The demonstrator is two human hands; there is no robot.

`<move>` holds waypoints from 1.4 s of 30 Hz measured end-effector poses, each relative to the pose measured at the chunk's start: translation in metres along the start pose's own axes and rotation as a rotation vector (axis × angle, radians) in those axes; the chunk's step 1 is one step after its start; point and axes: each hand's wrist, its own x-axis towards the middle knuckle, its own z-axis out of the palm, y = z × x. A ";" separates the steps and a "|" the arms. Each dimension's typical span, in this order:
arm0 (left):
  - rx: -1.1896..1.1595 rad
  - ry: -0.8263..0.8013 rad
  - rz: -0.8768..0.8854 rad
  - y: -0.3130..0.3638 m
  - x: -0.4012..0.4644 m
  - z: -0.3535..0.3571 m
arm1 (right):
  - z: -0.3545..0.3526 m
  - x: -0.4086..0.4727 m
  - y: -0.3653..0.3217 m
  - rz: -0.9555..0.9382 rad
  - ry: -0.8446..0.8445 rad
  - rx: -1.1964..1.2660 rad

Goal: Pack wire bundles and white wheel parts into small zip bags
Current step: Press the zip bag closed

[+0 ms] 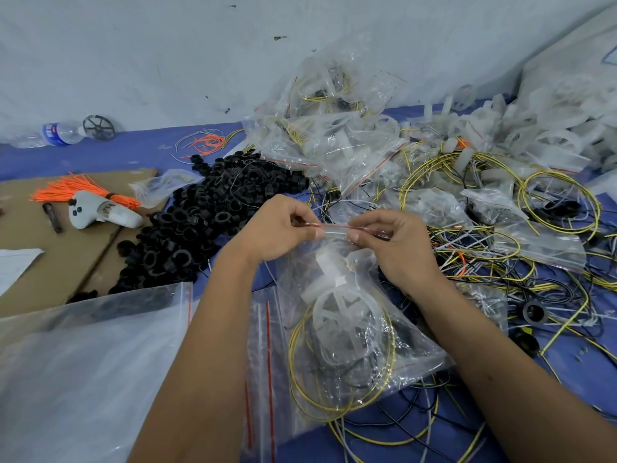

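A clear zip bag [410, 359] lies in the middle, holding a white wheel part [340, 315] and a coiled yellow-and-black wire bundle [300, 389]. My left hand [277, 232] pinches the left end of the bag's red zip strip. My right hand [390, 242] pinches the strip's right end. Both hands hold the bag's mouth up off the blue surface. Flat unfilled zip bags [263, 362] lie just left of it, under my left forearm.
A heap of black plastic rings [207, 208] lies to the left. Filled bags [334, 135] pile at the back, loose wires [500, 208] and white wheel parts [541, 135] to the right. Cardboard [50, 262] holds orange ties and a white controller. A water bottle [56, 133] lies far left.
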 end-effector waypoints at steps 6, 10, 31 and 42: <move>-0.092 0.010 -0.035 -0.006 -0.008 -0.008 | 0.000 0.000 0.000 -0.012 -0.016 0.007; -0.085 0.024 -0.014 -0.002 -0.008 -0.008 | 0.000 -0.001 0.001 -0.024 -0.010 0.018; -0.209 0.088 -0.085 -0.012 -0.019 -0.021 | -0.001 -0.002 -0.001 0.005 0.017 0.042; -0.245 0.129 -0.108 -0.014 -0.024 -0.026 | -0.003 -0.003 -0.003 0.023 0.040 0.029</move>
